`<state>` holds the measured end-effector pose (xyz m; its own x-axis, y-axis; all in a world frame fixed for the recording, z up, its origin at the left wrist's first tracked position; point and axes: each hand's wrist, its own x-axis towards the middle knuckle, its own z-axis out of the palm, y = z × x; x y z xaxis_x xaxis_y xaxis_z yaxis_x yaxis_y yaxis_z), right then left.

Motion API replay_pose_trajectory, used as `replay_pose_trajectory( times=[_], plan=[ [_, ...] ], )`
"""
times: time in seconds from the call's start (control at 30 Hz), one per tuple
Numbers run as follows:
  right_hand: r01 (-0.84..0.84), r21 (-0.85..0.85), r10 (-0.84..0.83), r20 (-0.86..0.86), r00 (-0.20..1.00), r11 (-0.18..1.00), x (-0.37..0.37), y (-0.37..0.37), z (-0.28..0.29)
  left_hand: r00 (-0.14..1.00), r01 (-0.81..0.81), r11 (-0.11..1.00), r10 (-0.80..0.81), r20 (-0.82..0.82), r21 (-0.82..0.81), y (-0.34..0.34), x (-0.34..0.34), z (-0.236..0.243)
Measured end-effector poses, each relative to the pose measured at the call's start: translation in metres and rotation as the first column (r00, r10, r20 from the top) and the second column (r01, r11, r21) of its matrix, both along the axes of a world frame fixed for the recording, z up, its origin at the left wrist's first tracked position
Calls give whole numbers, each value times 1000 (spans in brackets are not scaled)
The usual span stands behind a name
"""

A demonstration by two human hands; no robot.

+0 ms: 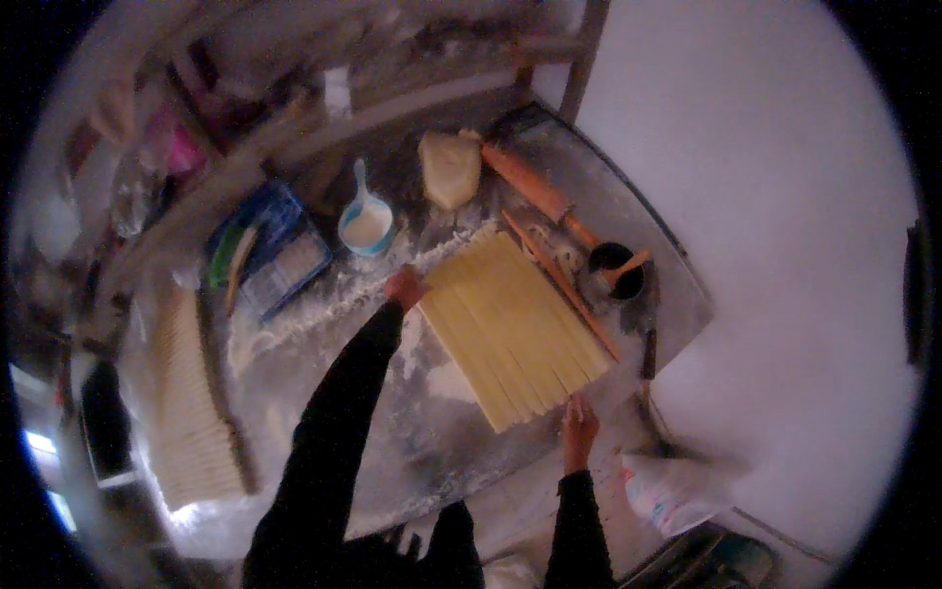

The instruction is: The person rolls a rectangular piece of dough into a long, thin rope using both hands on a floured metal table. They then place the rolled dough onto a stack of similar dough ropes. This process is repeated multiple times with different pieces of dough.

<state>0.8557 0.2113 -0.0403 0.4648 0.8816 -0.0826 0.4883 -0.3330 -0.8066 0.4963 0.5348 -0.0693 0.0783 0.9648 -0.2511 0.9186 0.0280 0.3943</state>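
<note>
Pinching far end of cut dough sheet (515, 329) with left hand (404, 288), fingers closed on a strip | pressing near end with right hand (579, 424), grip unclear | sheet flat on floured table (412, 432), held taut for lifting | beyond: long stick (561, 285), rolling pin (538, 193), dough lump (449, 169), flour bowl (366, 228)

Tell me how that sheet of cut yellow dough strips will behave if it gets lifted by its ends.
The cut dough strips look thin and flat, so they would probably sag and droop. They lie side by side with slits between them, so they may separate. Flour dusts the table, which likely eases sticking. The left hand and right hand touch opposite ends.
</note>
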Motion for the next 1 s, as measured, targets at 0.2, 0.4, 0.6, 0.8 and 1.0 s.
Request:
replay_pose_trajectory(
  times=[0.2, 0.4, 0.6, 0.8, 1.0],
  plan=[
    [46, 10, -46, -21, 999, 999, 5, -1, -23, 964, 182, 760, -263, 39, 624, -67, 22, -4],
    [-260, 221, 210, 225, 951, 940, -66, 23, 33, 837, 50, 908, -266, 479, 416, -170, 32, 71],
    [-638, 112, 596, 264, 758, 762, -116, 70, 47, 819, 17, 802, -354, 452, 597, -264, 42, 138],
    [-920, 171, 884, 261, 386, 352, -85, 109, 17, 635, -53, 930, -251, 731, 365, -322, 16, 234],
    [-762, -637, 993, 42, 114, 115, -154, 56, 55, 237, -469, 876, 248, 939, -113, -370, -85, 156]
  ],
)
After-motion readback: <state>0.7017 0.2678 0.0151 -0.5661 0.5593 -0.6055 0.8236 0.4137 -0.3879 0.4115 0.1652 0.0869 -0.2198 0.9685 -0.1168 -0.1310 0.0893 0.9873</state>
